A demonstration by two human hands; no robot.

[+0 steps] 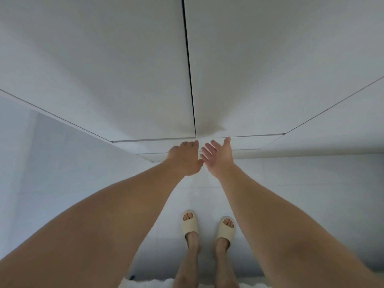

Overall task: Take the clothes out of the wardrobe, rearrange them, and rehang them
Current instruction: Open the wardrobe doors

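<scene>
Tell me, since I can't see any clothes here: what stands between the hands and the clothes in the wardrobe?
The two white wardrobe doors stand shut, meeting at the dark centre seam. The left hand reaches to the bottom edge beside the seam, and the open right hand is next to it. No clothes are visible.

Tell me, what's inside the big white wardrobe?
That can't be seen. Both wardrobe doors are closed, with only a thin dark gap between them, so any clothes are hidden. The left hand and right hand reach toward the doors' bottom edges.
</scene>
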